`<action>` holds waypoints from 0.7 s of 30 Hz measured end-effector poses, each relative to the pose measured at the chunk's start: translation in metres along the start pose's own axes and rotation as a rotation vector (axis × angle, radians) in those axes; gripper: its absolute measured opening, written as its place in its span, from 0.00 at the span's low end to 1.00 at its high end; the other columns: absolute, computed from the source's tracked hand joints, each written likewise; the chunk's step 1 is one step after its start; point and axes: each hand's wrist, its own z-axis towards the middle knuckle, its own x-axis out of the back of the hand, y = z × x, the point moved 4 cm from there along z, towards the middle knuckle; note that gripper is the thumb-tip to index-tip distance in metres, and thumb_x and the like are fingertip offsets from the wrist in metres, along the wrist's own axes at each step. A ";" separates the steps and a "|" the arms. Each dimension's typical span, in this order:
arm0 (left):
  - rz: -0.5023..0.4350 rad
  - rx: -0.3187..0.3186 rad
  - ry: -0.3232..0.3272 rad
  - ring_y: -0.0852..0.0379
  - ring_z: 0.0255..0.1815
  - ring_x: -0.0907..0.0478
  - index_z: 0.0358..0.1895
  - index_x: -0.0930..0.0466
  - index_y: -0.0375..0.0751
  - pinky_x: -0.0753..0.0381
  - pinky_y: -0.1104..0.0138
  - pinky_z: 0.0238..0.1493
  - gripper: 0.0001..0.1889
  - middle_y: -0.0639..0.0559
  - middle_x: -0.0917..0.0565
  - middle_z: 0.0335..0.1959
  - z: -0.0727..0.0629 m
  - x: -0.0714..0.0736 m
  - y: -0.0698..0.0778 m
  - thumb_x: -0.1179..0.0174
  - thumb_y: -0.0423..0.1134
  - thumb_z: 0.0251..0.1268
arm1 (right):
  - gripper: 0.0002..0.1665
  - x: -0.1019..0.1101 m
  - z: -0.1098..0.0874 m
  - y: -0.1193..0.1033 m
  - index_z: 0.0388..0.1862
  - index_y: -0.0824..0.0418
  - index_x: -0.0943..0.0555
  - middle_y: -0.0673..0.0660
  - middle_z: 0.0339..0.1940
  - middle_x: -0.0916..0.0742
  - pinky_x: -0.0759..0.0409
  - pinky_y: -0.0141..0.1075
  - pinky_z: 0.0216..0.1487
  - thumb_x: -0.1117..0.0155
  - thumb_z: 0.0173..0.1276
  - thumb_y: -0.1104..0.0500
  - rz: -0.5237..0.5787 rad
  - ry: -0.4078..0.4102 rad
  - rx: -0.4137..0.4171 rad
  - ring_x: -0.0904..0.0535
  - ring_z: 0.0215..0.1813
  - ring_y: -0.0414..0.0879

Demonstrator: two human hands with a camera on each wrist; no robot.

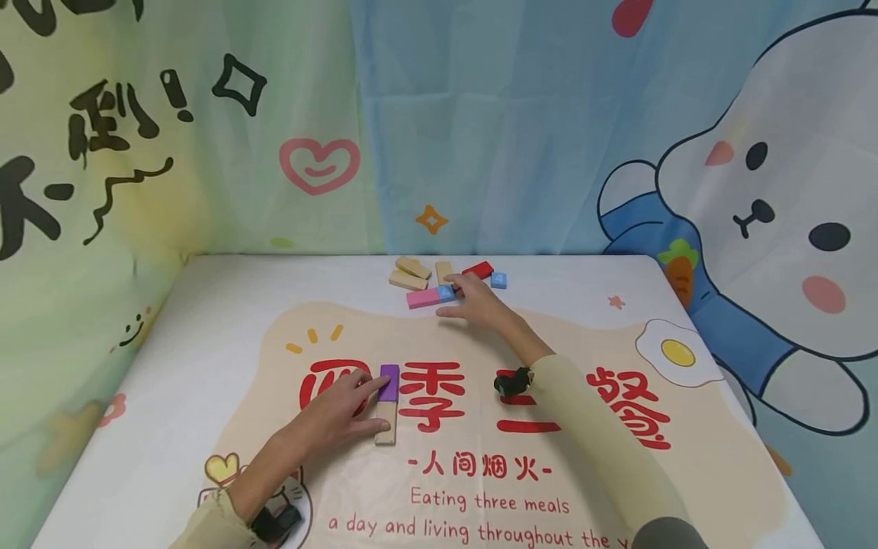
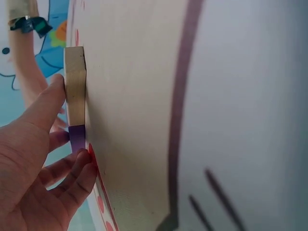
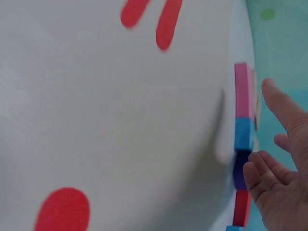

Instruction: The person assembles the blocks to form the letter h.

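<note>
Purple block (image 1: 392,393), partly hidden, left hand (image 1: 341,409) touching

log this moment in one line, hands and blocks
left hand: touches purple block and wooden block, end to end | right hand: at far blocks, contact unclear | pink block: end to end with blue block

Soft, even light over the table (image 1: 199,343), dimmer in both wrist views.
A blurry-edged shadow (image 3: 204,163) spreads beside the blue block (image 3: 244,134); the left wrist view darkens rightward, its dark printed lines (image 2: 224,198) smeared out of focus, and the low red print (image 3: 63,211) looks soft.
</note>
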 end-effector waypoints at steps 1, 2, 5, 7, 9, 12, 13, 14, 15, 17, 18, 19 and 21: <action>-0.002 -0.001 -0.002 0.60 0.48 0.30 0.71 0.33 0.54 0.22 0.68 0.43 0.41 0.52 0.25 0.54 0.000 0.000 0.000 0.33 0.62 0.52 | 0.46 0.001 0.002 0.002 0.72 0.60 0.35 0.63 0.61 0.26 0.26 0.45 0.64 0.30 0.61 0.44 -0.006 0.005 0.010 0.28 0.61 0.54; -0.006 0.000 -0.005 0.60 0.48 0.30 0.71 0.33 0.54 0.22 0.68 0.43 0.41 0.52 0.25 0.54 0.000 -0.001 -0.001 0.33 0.62 0.52 | 0.45 0.001 0.003 0.003 0.72 0.60 0.35 0.63 0.60 0.26 0.26 0.45 0.63 0.30 0.61 0.44 -0.004 0.006 0.017 0.28 0.61 0.54; -0.006 0.009 -0.012 0.60 0.49 0.30 0.71 0.33 0.55 0.21 0.67 0.43 0.41 0.52 0.25 0.54 0.000 -0.001 -0.001 0.33 0.62 0.52 | 0.43 0.001 0.008 0.007 0.71 0.61 0.33 0.63 0.58 0.26 0.26 0.44 0.61 0.30 0.61 0.45 -0.015 0.009 0.037 0.29 0.58 0.54; -0.005 0.015 -0.013 0.60 0.49 0.30 0.71 0.33 0.55 0.21 0.67 0.43 0.41 0.52 0.25 0.54 0.000 -0.001 -0.001 0.33 0.62 0.52 | 0.41 0.000 0.010 0.006 0.70 0.61 0.32 0.64 0.55 0.26 0.26 0.45 0.58 0.30 0.62 0.47 -0.037 0.017 0.050 0.31 0.56 0.53; -0.005 0.018 -0.013 0.60 0.49 0.30 0.71 0.33 0.55 0.22 0.67 0.43 0.41 0.52 0.25 0.54 0.000 -0.001 -0.001 0.32 0.62 0.52 | 0.40 -0.002 0.012 0.006 0.70 0.60 0.31 0.63 0.56 0.26 0.27 0.46 0.58 0.30 0.62 0.49 -0.044 0.007 0.036 0.32 0.57 0.52; -0.006 0.017 -0.013 0.61 0.48 0.31 0.71 0.33 0.55 0.22 0.67 0.42 0.41 0.53 0.25 0.54 0.000 -0.001 -0.001 0.33 0.62 0.52 | 0.39 -0.003 0.013 0.004 0.70 0.58 0.31 0.63 0.57 0.27 0.26 0.46 0.59 0.30 0.62 0.50 -0.053 0.004 0.011 0.33 0.57 0.52; -0.007 0.017 -0.014 0.61 0.48 0.31 0.71 0.33 0.55 0.23 0.68 0.42 0.41 0.53 0.25 0.54 0.000 -0.001 -0.001 0.33 0.62 0.52 | 0.39 -0.003 0.013 0.003 0.70 0.58 0.31 0.63 0.58 0.28 0.26 0.46 0.60 0.30 0.62 0.50 -0.050 0.003 0.004 0.33 0.58 0.52; -0.007 0.017 -0.013 0.61 0.48 0.31 0.71 0.33 0.55 0.23 0.68 0.42 0.41 0.53 0.25 0.54 0.000 0.000 -0.001 0.33 0.62 0.52 | 0.39 -0.004 0.014 0.003 0.70 0.58 0.31 0.63 0.58 0.29 0.26 0.46 0.61 0.30 0.62 0.50 -0.049 0.001 -0.006 0.32 0.59 0.52; -0.008 0.015 -0.012 0.61 0.48 0.31 0.71 0.33 0.55 0.23 0.68 0.42 0.41 0.53 0.25 0.54 0.000 0.000 -0.001 0.33 0.62 0.52 | 0.39 -0.004 0.014 0.003 0.70 0.58 0.31 0.63 0.59 0.29 0.26 0.46 0.62 0.30 0.62 0.50 -0.049 -0.001 -0.012 0.32 0.59 0.52; -0.005 0.007 -0.009 0.61 0.47 0.31 0.71 0.33 0.54 0.24 0.68 0.41 0.41 0.53 0.25 0.54 0.000 0.000 0.000 0.33 0.62 0.52 | 0.39 -0.005 0.014 0.003 0.70 0.58 0.32 0.62 0.59 0.29 0.26 0.46 0.63 0.30 0.62 0.50 -0.048 -0.003 -0.025 0.32 0.60 0.52; -0.004 0.004 -0.007 0.61 0.47 0.31 0.71 0.33 0.54 0.24 0.68 0.41 0.41 0.52 0.25 0.53 0.000 0.000 0.000 0.33 0.61 0.53 | 0.39 -0.005 0.014 0.003 0.71 0.58 0.32 0.62 0.59 0.30 0.26 0.46 0.63 0.30 0.63 0.50 -0.049 -0.004 -0.029 0.32 0.60 0.52; -0.003 0.001 -0.006 0.61 0.47 0.31 0.71 0.32 0.54 0.24 0.69 0.41 0.41 0.52 0.25 0.53 0.000 0.001 0.000 0.33 0.61 0.53 | 0.39 -0.005 0.014 0.003 0.71 0.58 0.32 0.62 0.59 0.30 0.27 0.46 0.63 0.30 0.63 0.50 -0.050 -0.005 -0.032 0.33 0.60 0.52; 0.000 -0.005 -0.004 0.61 0.47 0.31 0.70 0.32 0.53 0.24 0.69 0.41 0.41 0.52 0.25 0.53 0.000 0.001 0.001 0.32 0.61 0.53 | 0.40 -0.005 0.014 0.004 0.71 0.57 0.33 0.62 0.59 0.30 0.27 0.46 0.63 0.30 0.63 0.50 -0.049 -0.009 -0.040 0.33 0.60 0.52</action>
